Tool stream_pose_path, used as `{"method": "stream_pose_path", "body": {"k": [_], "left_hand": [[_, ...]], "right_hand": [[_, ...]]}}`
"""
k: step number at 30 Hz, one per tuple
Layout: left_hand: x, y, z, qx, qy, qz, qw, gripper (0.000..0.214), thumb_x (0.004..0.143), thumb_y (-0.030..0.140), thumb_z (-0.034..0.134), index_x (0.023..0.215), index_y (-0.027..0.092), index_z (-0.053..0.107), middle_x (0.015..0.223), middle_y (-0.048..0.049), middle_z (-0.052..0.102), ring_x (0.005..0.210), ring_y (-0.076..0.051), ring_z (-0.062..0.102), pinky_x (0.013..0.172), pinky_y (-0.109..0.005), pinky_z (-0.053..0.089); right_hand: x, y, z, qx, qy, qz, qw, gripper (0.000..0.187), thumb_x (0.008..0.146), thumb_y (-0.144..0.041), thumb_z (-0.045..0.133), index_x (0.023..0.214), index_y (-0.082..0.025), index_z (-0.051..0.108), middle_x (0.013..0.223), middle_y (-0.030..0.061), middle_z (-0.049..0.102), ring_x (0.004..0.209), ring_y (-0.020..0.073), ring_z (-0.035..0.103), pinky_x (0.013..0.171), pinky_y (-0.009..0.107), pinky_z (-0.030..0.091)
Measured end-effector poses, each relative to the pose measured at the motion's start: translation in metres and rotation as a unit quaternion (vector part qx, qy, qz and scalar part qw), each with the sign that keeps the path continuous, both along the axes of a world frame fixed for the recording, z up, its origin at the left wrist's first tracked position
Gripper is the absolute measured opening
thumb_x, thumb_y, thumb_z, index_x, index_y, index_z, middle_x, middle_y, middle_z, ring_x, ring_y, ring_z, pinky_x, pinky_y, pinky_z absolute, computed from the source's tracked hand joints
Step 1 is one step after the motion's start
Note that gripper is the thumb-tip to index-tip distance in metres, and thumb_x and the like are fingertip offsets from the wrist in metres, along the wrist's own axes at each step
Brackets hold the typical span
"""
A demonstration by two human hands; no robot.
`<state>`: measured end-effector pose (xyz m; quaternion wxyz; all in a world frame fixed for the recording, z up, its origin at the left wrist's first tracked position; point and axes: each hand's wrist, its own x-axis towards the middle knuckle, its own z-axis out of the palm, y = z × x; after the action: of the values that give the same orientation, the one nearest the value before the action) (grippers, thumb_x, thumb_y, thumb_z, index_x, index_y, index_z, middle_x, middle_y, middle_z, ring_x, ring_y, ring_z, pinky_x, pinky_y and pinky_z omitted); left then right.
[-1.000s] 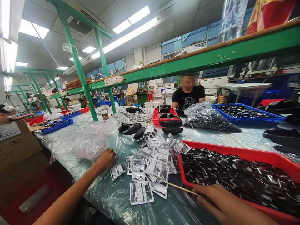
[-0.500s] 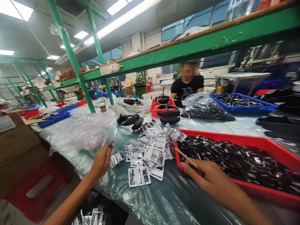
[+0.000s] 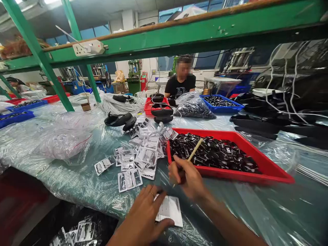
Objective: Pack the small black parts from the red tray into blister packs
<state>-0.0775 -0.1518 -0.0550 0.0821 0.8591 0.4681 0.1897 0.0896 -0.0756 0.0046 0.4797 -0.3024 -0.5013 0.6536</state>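
Now left hand [image 3: 146, 213] grips a packet [image 3: 169, 211]; right hand [image 3: 188, 177] pinches a stick [image 3: 192, 154].

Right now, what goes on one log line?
left hand: holds pouch | right hand: holds stick | red tray: beside hands
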Motion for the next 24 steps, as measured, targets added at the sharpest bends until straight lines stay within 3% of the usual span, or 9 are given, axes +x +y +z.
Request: {"method": "stream_pose_path", "body": {"k": [5, 9, 13, 17, 21, 24], "left_hand": [[0.008, 0.009, -0.022, 0.052, 0.014, 0.078, 0.995, 0.066, 0.091, 0.056, 0.057, 0.139, 0.012, 0.046, 0.123, -0.0171, 0.058, 0.114, -0.035, 0.058, 0.095, -0.054, 0.054], [0.013, 0.015, -0.022, 0.072, -0.001, 0.08, 0.994, 0.07, 0.086, 0.063, 0.06, 0.134, 0.013, 0.05, 0.117, -0.015, 0.059, 0.109, -0.033, 0.059, 0.091, -0.051, 0.054], [0.016, 0.015, -0.019, 0.081, -0.009, 0.095, 0.992, 0.071, 0.079, 0.06, 0.071, 0.128, 0.013, 0.055, 0.113, -0.0148, 0.059, 0.104, -0.034, 0.059, 0.089, -0.053, 0.053], [0.018, 0.014, -0.018, 0.081, -0.022, 0.106, 0.991, 0.056, 0.078, 0.052, 0.076, 0.118, 0.017, 0.059, 0.109, -0.0117, 0.059, 0.099, -0.032, 0.058, 0.085, -0.051, 0.053], [0.023, 0.012, -0.019, 0.094, -0.037, 0.099, 0.99, 0.04, 0.078, 0.043, 0.076, 0.105, 0.017, 0.063, 0.103, -0.0114, 0.061, 0.095, -0.031, 0.056, 0.082, -0.049, 0.053], [0.027, 0.01, -0.022, 0.099, -0.038, 0.104, 0.989, 0.029, 0.079, 0.038, 0.075, 0.099, 0.019, 0.066, 0.098, -0.0109, 0.061, 0.094, -0.031, 0.055, 0.082, -0.049, 0.053]], "right_hand": [[-0.016, -0.001, -0.022, -0.01, 0.014, -0.02, 1.0, 0.064, 0.083, -0.062, 0.061, 0.04, -0.021, 0.038, 0.041, -0.0045, 0.028, 0.04, 0.0082, 0.023, 0.042, 0.028, 0.015], [-0.023, 0.005, -0.038, -0.004, 0.031, -0.051, 0.998, 0.064, 0.081, -0.063, 0.058, 0.04, -0.022, 0.032, 0.041, -0.0058, 0.022, 0.04, 0.008, 0.019, 0.043, 0.029, 0.014], [-0.027, 0.009, -0.046, -0.01, 0.003, -0.037, 0.999, 0.064, 0.082, -0.063, 0.057, 0.041, -0.022, 0.031, 0.041, -0.0057, 0.022, 0.041, 0.0084, 0.019, 0.044, 0.029, 0.015], [-0.024, 0.001, -0.041, -0.039, -0.053, 0.039, 0.997, 0.059, 0.084, -0.057, 0.058, 0.043, -0.022, 0.034, 0.041, -0.006, 0.025, 0.039, 0.0079, 0.02, 0.042, 0.027, 0.015], [-0.015, -0.012, -0.025, -0.083, -0.107, 0.174, 0.975, 0.048, 0.085, -0.038, 0.055, 0.044, -0.022, 0.037, 0.039, -0.0064, 0.027, 0.035, 0.0079, 0.021, 0.038, 0.025, 0.012], [-0.011, -0.014, -0.018, -0.095, -0.113, 0.218, 0.965, 0.044, 0.083, -0.031, 0.053, 0.044, -0.022, 0.036, 0.04, -0.0062, 0.028, 0.036, 0.0076, 0.022, 0.038, 0.024, 0.011]]}}
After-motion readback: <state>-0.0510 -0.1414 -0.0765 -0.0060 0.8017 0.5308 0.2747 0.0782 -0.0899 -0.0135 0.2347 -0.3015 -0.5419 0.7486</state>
